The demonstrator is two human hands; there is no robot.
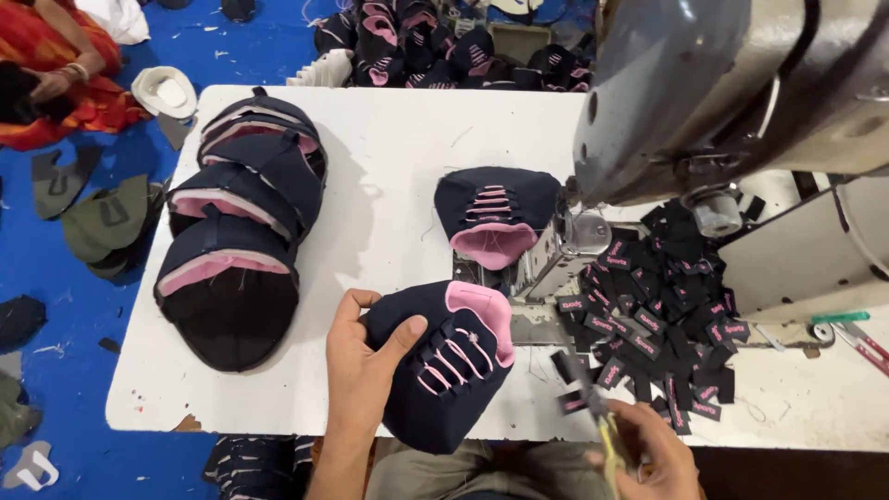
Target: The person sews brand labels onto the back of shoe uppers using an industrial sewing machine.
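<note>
Fingers of left hand (366,370) grasp navy shoe upper (444,370) over white table (389,148), blue floor (65,278).

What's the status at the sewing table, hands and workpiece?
Left hand grips navy shoe upper with pink laces. Right hand holds yellow-handled tool, blurred, beside black label pile. Second upper sits at sewing machine.

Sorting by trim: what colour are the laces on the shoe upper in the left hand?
Pink laces on the navy fabric shoe upper, clearest in the head view.
</note>
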